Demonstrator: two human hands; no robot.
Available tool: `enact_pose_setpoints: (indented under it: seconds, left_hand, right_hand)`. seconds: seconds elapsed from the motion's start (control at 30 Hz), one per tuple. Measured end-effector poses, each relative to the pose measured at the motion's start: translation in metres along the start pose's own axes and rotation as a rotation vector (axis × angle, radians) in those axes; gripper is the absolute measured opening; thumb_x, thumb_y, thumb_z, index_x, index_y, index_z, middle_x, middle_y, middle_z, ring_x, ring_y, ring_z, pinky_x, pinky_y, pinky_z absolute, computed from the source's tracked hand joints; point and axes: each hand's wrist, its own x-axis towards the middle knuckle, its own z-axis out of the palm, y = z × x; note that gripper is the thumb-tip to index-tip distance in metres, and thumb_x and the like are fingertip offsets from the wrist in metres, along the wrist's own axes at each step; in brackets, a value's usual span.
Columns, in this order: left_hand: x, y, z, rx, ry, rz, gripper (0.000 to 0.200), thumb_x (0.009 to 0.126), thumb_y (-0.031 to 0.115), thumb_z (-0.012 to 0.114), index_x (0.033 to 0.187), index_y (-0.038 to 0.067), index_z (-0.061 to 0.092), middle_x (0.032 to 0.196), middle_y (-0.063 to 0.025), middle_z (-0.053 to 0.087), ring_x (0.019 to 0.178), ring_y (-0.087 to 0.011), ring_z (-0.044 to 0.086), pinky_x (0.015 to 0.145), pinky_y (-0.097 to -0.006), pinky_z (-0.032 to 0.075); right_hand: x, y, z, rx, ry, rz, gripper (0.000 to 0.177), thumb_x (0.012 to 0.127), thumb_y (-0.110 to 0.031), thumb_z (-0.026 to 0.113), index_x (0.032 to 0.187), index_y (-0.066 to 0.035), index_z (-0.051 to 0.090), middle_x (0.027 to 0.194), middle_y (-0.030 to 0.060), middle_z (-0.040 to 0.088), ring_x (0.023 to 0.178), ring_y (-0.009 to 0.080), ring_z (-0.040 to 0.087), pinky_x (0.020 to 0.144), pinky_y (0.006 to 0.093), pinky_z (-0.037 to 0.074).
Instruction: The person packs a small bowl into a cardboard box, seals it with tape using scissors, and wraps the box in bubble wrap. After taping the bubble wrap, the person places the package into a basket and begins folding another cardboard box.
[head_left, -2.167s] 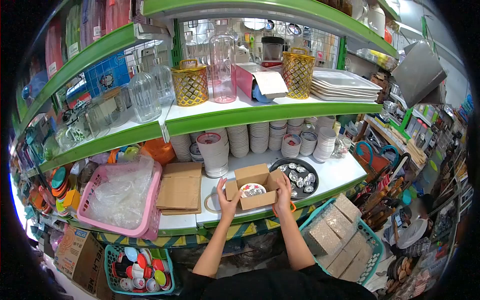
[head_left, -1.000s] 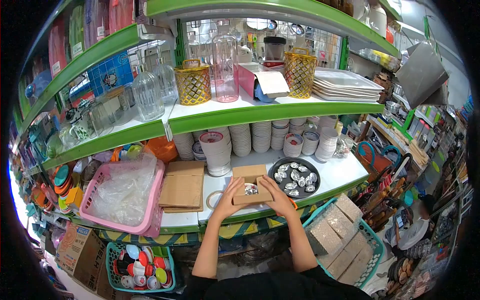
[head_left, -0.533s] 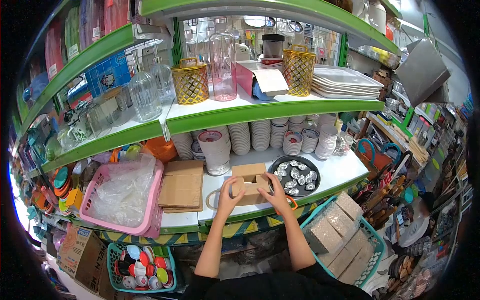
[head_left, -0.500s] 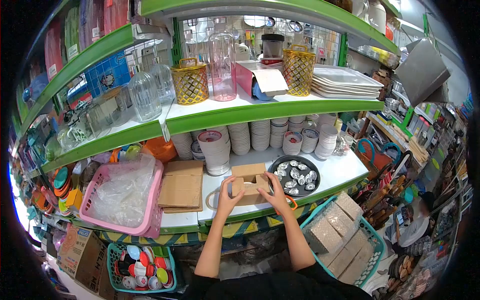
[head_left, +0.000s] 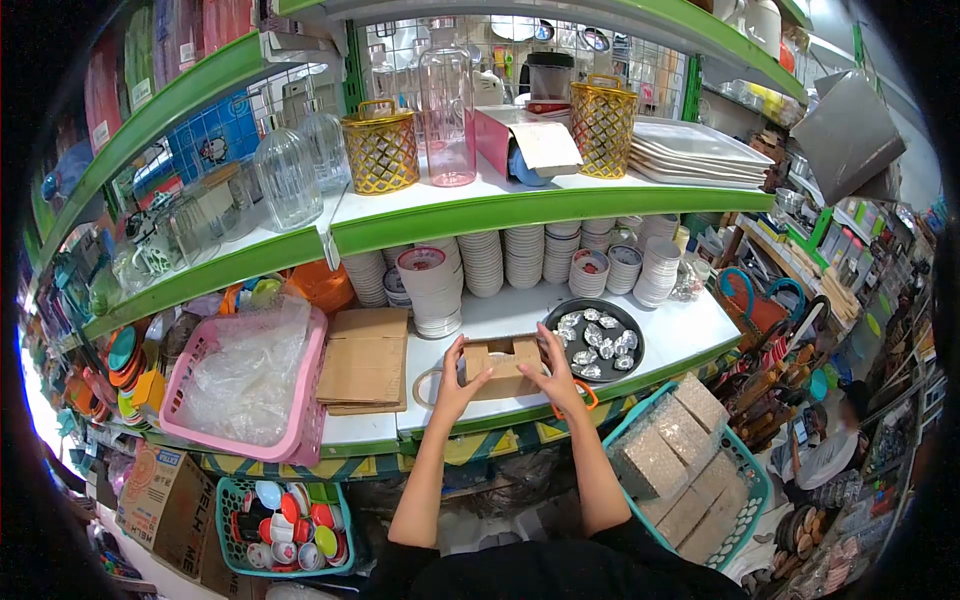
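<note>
A small brown cardboard box (head_left: pixel 509 384) lies on the white lower shelf, held between my two hands. My left hand (head_left: pixel 461 388) grips its left end, thumb on the front flaps and fingers at the back edge. On the right end, my right hand (head_left: pixel 557 383) holds it the same way. A bit of something white shows through the gap in the flaps; the rest of the contents is hidden. Beside my left hand is a beige ring (head_left: pixel 420 388), partly covered. An orange handle (head_left: pixel 588 402) lies by my right hand.
Right of the box, a round black tray (head_left: pixel 634 371) holds several silvery pieces. Folded cardboard (head_left: pixel 364 362) and a pink basket (head_left: pixel 310 400) of clear plastic stand left. Stacked bowls (head_left: pixel 429 290) line the back. Below right, a teal basket (head_left: pixel 752 510) holds bubble-wrapped boxes.
The box's raised back flap has come down, leaving only a thin edge showing. My fingers have moved to the back edge, and my thumbs press on the front. The camera view has shifted slightly.
</note>
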Motion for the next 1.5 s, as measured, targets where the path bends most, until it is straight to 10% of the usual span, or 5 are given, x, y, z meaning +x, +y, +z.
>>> enact_pose_setpoints:
  seconds: [0.37,0.9,1.17,1.5]
  left_hand:
    - [0.006,0.006,-0.007,0.279,-0.059,0.122,0.044,0.079,0.019,0.073,0.117,0.010,0.054,0.137,-0.0125,0.036,0.130,-0.0266,0.037,0.104,-0.0374,0.034]
    - [-0.011,0.045,0.001,0.433,-0.064,-0.029,0.029,0.089,0.022,0.063,0.113,0.007,0.057,0.147,-0.0160,0.032,0.133,-0.0321,0.036,0.106,-0.0385,0.031]
    - [-0.042,0.042,-0.025,0.814,0.130,-0.020,0.028,0.088,0.023,0.060,0.111,0.007,0.060,0.105,-0.0103,0.065,0.100,-0.0320,0.058,0.087,-0.0429,0.044]
    - [-0.052,0.043,-0.031,1.156,-0.102,-0.140,0.020,0.082,0.014,0.063,0.100,0.006,0.067,0.093,-0.0114,0.062,0.099,-0.0300,0.057,0.085,-0.0448,0.044]
  right_hand:
    - [-0.001,-0.011,-0.001,-0.062,-0.030,0.012,0.041,0.080,-0.018,0.071,0.119,-0.010,0.061,0.124,0.0087,0.038,0.121,0.0243,0.041,0.101,0.0379,0.037]
    - [0.000,0.005,-0.003,-0.155,-0.034,-0.035,0.029,0.082,-0.017,0.070,0.109,-0.009,0.068,0.124,0.0089,0.038,0.120,0.0254,0.040,0.104,0.0362,0.033]
    - [0.002,0.007,-0.005,-0.193,-0.027,-0.079,0.026,0.081,-0.018,0.071,0.106,-0.010,0.069,0.124,0.0088,0.039,0.118,0.0266,0.042,0.103,0.0378,0.034]
    - [-0.002,-0.001,-0.002,-0.186,-0.015,-0.052,0.026,0.083,-0.018,0.069,0.107,-0.009,0.068,0.125,0.0094,0.040,0.121,0.0283,0.042,0.103,0.0378,0.034]
